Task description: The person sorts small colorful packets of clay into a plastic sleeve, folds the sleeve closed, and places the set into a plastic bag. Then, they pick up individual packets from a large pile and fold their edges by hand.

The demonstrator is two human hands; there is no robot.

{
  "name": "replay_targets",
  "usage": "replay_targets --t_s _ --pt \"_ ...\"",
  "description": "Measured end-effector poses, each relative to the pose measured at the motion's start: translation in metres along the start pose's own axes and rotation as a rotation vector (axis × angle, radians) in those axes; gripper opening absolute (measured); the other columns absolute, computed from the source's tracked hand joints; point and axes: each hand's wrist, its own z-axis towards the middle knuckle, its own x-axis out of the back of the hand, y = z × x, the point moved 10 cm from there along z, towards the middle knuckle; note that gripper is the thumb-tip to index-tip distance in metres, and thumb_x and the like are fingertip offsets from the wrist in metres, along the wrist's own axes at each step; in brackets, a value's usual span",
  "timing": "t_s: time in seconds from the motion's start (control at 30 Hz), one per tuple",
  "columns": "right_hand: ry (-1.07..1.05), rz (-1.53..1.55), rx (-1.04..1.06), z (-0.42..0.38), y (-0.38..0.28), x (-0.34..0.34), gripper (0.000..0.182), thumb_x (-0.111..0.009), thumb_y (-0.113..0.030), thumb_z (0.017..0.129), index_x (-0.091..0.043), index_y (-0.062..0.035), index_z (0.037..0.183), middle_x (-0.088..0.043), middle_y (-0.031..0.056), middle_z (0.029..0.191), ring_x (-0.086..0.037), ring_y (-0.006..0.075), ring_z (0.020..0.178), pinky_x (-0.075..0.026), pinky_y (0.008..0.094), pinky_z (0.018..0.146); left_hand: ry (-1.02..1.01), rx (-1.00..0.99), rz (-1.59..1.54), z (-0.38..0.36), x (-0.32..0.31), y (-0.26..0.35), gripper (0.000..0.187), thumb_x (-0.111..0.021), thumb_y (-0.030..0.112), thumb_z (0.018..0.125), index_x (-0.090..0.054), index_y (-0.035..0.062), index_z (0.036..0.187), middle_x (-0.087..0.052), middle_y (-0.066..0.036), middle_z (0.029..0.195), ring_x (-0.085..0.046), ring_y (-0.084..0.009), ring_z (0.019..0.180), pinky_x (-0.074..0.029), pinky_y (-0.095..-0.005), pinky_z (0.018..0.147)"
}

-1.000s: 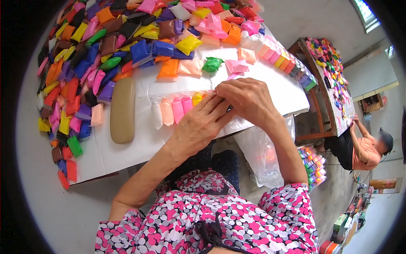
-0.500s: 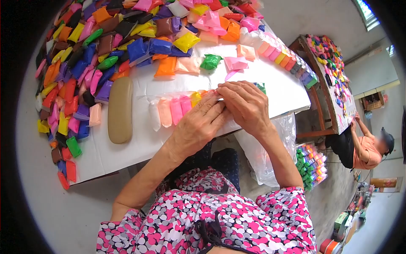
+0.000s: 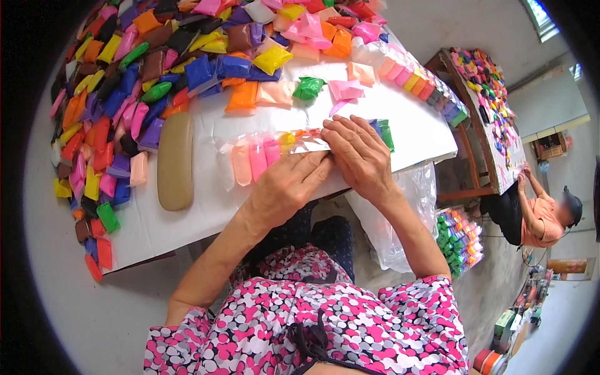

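Observation:
In the head view, a clear plastic bag point(image 3: 220, 145) lies on the white-covered table, with a row of small coloured packets in it. White, peach, pink point(image 3: 257, 164), yellow and orange packets show on the left, blue and green point(image 3: 385, 135) ones at the right end. My left hand point(image 3: 289, 187) is closed on the near edge of the bag, fingers together. Closed over its middle, my right hand point(image 3: 360, 156) has its fingertips at the shiny plastic edge. The two hands touch near the thumbs, and they hide the packets under them.
A brown oblong case point(image 3: 176, 161) lies left of the bag. Coloured packets point(image 3: 200, 75) heap across the table's far and left sides. Another filled row point(image 3: 412, 78) lies at far right. A plastic bag point(image 3: 400, 219) hangs below the edge. A person point(image 3: 544, 215) works at another table.
My left hand's fingertips have shifted slightly nearer my body, uncovering a shiny strip of plastic and some orange. My right hand has moved slightly left and stays over the bag.

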Motion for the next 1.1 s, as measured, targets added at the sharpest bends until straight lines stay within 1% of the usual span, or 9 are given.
replay_targets --t_s 0.1,0.17,0.2,0.3,0.33,0.43,0.63,0.83,1.1 --pt "-0.01 -0.035 0.027 -0.002 -0.002 -0.004 0.033 -0.067 -0.007 0.078 -0.062 -0.0019 0.11 -0.065 0.0125 0.114 -0.063 0.0307 0.108 -0.047 0.0454 0.098 0.062 -0.035 0.186 -0.003 0.011 0.005 0.034 -0.06 0.008 0.08 -0.065 -0.0004 0.113 -0.061 -0.016 0.119 -0.059 -0.0301 0.112 -0.047 -0.0384 0.096" --pt "-0.019 -0.038 0.033 -0.002 -0.003 -0.005 0.034 -0.067 -0.007 0.078 -0.061 -0.0019 0.111 -0.064 0.0131 0.116 -0.063 0.0309 0.109 -0.047 0.0453 0.098 0.141 0.005 0.287 -0.01 0.027 0.007 0.046 -0.067 0.014 0.078 -0.06 0.0047 0.122 -0.056 -0.015 0.126 -0.055 -0.0285 0.117 -0.044 -0.0396 0.098" --pt "-0.02 -0.041 0.044 -0.003 -0.003 -0.005 0.034 -0.067 -0.007 0.078 -0.061 -0.0017 0.111 -0.064 0.0134 0.116 -0.063 0.0308 0.109 -0.047 0.0452 0.098 0.181 0.024 0.337 -0.012 0.036 0.008 0.053 -0.071 0.017 0.076 -0.058 0.0072 0.127 -0.054 -0.014 0.13 -0.052 -0.0277 0.12 -0.042 -0.0402 0.099" --pt "-0.02 -0.045 0.064 -0.005 -0.004 -0.007 0.034 -0.066 -0.007 0.079 -0.06 -0.0012 0.112 -0.064 0.014 0.117 -0.062 0.0306 0.109 -0.047 0.045 0.098 0.185 0.284 0.465 -0.011 0.061 -0.011 0.089 -0.085 0.028 0.063 -0.044 0.0107 0.14 -0.048 -0.012 0.135 -0.041 -0.0314 0.13 -0.023 -0.0482 0.11" --pt "-0.018 -0.044 0.067 -0.004 -0.004 -0.006 0.034 -0.066 -0.007 0.079 -0.06 -0.0009 0.112 -0.063 0.0141 0.117 -0.062 0.0306 0.109 -0.047 0.0449 0.098 0.128 0.344 0.433 -0.005 0.065 -0.018 0.1 -0.088 0.027 0.058 -0.037 0.0121 0.143 -0.046 -0.012 0.137 -0.039 -0.0323 0.131 -0.021 -0.049 0.11" --pt "-0.009 -0.037 0.071 -0.004 -0.002 -0.007 0.033 -0.065 -0.008 0.08 -0.06 -0.0003 0.112 -0.063 0.0141 0.116 -0.062 0.0306 0.109 -0.048 0.045 0.097 -0.011 0.404 0.379 -0.004 0.062 -0.028 0.09 -0.087 0.024 0.058 -0.045 0.0111 0.137 -0.05 -0.011 0.129 -0.043 -0.031 0.124 -0.025 -0.048 0.106" --pt "-0.043 -0.038 0.081 -0.006 -0.002 -0.01 0.035 -0.063 -0.01 0.082 -0.06 -0.0002 0.115 -0.063 0.0147 0.119 -0.062 0.0317 0.11 -0.048 0.0458 0.097 0.011 0.391 0.412 -0.008 0.051 -0.029 0.063 -0.084 0.019 0.06 -0.058 0.0066 0.115 -0.052 -0.008 0.11 -0.049 -0.0275 0.105 -0.035 -0.0434 0.09" --pt "-0.084 -0.124 0.13 -0.012 -0.006 -0.013 0.039 -0.062 -0.011 0.082 -0.059 0.0 0.12 -0.061 0.0163 0.123 -0.061 0.0335 0.112 -0.048 0.0472 0.098 0.053 0.356 0.432 -0.022 0.045 -0.031 0.047 -0.083 0.021 0.063 -0.057 0.005 0.1 -0.053 -0.009 0.114 -0.05 -0.0286 0.105 -0.037 -0.0421 0.087" --pt "-0.106 -0.123 0.163 -0.014 -0.006 -0.013 0.036 -0.061 -0.012 0.083 -0.06 0.0007 0.116 -0.06 0.0176 0.126 -0.058 0.0349 0.117 -0.047 0.0475 0.099 0.028 0.373 0.377 -0.028 0.049 -0.046 0.041 -0.08 0.026 0.067 -0.057 0.006 0.094 -0.053 -0.01 0.117 -0.049 -0.03 0.107 -0.038 -0.0434 0.088"
